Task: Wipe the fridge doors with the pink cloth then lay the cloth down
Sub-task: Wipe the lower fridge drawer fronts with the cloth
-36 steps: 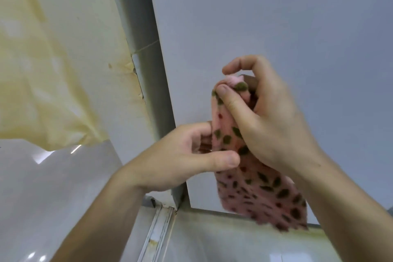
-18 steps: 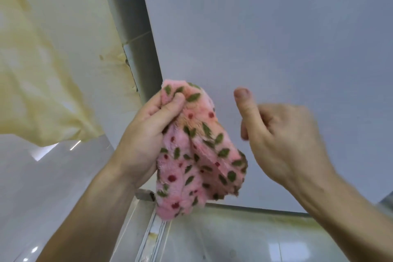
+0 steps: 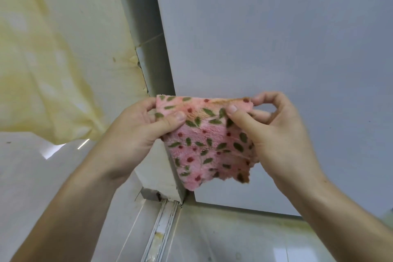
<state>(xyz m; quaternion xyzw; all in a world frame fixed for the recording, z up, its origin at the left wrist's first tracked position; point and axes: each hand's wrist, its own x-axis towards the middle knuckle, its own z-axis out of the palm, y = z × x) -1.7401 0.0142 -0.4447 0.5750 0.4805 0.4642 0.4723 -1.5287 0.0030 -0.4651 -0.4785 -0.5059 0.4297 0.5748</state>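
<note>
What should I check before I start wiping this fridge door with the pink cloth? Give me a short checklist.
1. Left hand grips the pink cloth at its upper left corner: ok.
2. Right hand pinches the cloth's upper right edge: ok.
3. Cloth stretched open between both hands, not bunched: ok.
4. Cloth clean: not ok, brownish patches along its top edge and lower right corner.
5. Cloth touching the fridge door: cannot tell; it is held in front of the door.
6. Door face in view free of things: ok.
</note>
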